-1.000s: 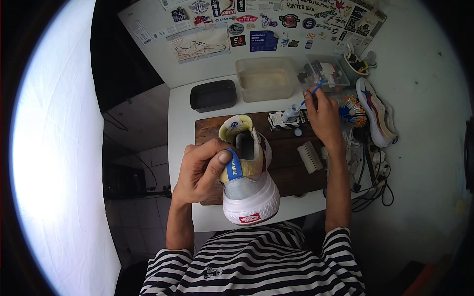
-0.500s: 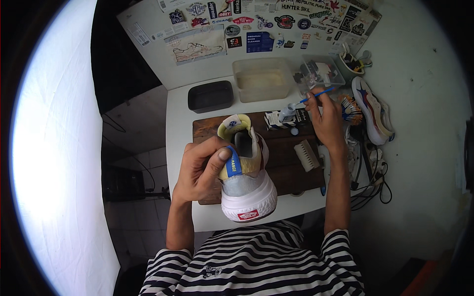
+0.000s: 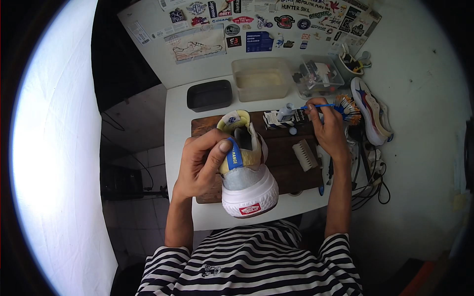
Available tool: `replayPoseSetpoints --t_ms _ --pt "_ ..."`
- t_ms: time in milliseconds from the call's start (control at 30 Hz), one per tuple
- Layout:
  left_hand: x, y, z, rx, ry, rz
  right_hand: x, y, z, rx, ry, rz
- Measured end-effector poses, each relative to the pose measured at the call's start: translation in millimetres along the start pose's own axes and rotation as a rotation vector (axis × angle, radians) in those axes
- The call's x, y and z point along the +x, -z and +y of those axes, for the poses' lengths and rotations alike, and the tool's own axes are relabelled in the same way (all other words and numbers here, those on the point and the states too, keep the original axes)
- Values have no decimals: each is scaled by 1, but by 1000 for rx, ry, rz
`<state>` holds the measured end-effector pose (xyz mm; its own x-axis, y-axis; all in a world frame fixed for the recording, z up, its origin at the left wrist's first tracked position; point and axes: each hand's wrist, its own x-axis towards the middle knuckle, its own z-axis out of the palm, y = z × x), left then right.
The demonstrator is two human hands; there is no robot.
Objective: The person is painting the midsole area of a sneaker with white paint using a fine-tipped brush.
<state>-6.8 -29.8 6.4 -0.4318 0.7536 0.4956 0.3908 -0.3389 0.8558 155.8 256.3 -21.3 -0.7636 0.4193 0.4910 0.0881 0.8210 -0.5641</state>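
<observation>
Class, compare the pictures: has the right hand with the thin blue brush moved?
Yes. The right hand with the blue brush drew slightly nearer, away from the clear plastic box.

A white table (image 3: 177, 148) carries a wooden board (image 3: 286, 158) at its middle. Along the far edge sit a black tray (image 3: 209, 95) and two clear tubs (image 3: 260, 79), (image 3: 320, 75).

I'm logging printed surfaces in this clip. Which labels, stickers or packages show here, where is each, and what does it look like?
Sticker cluster: on the white wall above the table, many small shapes, mixed colours.
Shoe drawing sheet: wall, left of the cluster, pale rectangle.
Blue square label: wall, centre.
Heel patch: red rectangle on the white shoe sole.
Blue heel tab: under the left hand's thumb.
Small box: on the wooden board, white and dark.
</observation>
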Motion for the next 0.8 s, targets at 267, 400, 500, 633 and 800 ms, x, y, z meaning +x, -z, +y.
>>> replayPoseSetpoints --t_ms 267,400,500,633,800 --pt "0 -9 5 -27 51 -36 -16 16 -20 329 -65 277" --pt "1 -21 6 29 7 -1 -44 39 -58 536 -103 430" --pt "4 -27 8 24 7 -18 -64 44 -99 737 -89 458" --pt "6 -33 10 59 7 -20 -77 32 -122 740 -6 429" --pt "4 -34 11 51 15 -15 -80 19 -123 631 -16 389"
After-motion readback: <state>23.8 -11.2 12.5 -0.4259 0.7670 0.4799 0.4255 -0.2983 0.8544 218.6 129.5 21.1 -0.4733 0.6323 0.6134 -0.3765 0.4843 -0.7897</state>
